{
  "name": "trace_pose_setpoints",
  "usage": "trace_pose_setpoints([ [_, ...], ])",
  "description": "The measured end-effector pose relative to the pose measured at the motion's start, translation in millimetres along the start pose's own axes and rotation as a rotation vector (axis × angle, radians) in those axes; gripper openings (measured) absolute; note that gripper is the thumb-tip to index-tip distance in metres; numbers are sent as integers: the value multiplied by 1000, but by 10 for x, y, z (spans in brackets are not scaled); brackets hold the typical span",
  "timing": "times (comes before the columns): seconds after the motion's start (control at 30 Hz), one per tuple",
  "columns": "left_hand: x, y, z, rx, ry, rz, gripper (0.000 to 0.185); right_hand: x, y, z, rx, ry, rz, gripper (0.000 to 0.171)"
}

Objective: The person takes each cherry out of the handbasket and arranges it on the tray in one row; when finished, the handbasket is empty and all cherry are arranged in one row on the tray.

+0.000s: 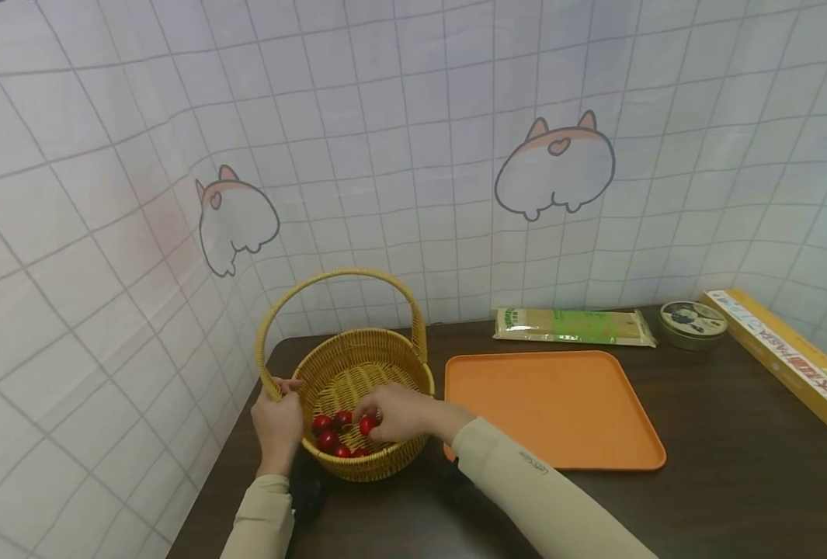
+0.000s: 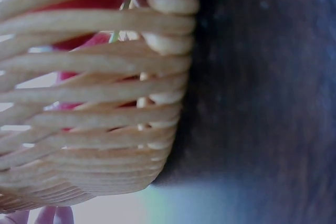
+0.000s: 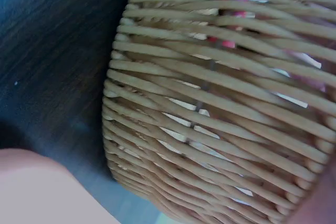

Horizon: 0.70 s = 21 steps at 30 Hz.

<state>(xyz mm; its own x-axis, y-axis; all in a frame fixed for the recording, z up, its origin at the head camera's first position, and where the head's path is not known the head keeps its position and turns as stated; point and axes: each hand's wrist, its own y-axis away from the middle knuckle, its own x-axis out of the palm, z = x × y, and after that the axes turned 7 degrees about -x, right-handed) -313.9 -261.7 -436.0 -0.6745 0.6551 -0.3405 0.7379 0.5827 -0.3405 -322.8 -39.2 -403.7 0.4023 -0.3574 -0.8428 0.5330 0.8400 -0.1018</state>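
A yellow wicker basket (image 1: 357, 353) with a tall hoop handle stands on the dark table (image 1: 734, 481) near the left wall. Several small red tomatoes (image 1: 327, 439) lie inside it. My left hand (image 1: 278, 419) grips the basket's left rim where the handle joins. My right hand (image 1: 399, 413) reaches into the basket and pinches one red tomato (image 1: 366, 425) with its fingertips. Both wrist views are filled by the basket's woven wall (image 2: 94, 103) (image 3: 220, 108), with red showing through the gaps.
An orange tray (image 1: 553, 407) lies right of the basket. Behind it lie a packet of pasta (image 1: 572, 326) and a round tin (image 1: 693, 323). A long yellow box (image 1: 783, 353) lies at the far right. A tiled cloth backdrop closes the left and back.
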Motion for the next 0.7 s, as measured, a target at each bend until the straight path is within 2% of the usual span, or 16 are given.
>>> trace_pose_setpoints([
  [0.13,8,5,-4,6,2,5,19,-46,129,28,-51,-3,-52,33],
  [0.3,9,3,-8,22,12,4,20,-69,272,21,-53,-80,-194,30],
  [0.57,4,5,10,-6,16,-9,19,-114,510,-66,-36,-336,-445,39],
  [0.7,0,4,5,5,15,-3,19,-148,627,-188,-27,-474,-576,38],
])
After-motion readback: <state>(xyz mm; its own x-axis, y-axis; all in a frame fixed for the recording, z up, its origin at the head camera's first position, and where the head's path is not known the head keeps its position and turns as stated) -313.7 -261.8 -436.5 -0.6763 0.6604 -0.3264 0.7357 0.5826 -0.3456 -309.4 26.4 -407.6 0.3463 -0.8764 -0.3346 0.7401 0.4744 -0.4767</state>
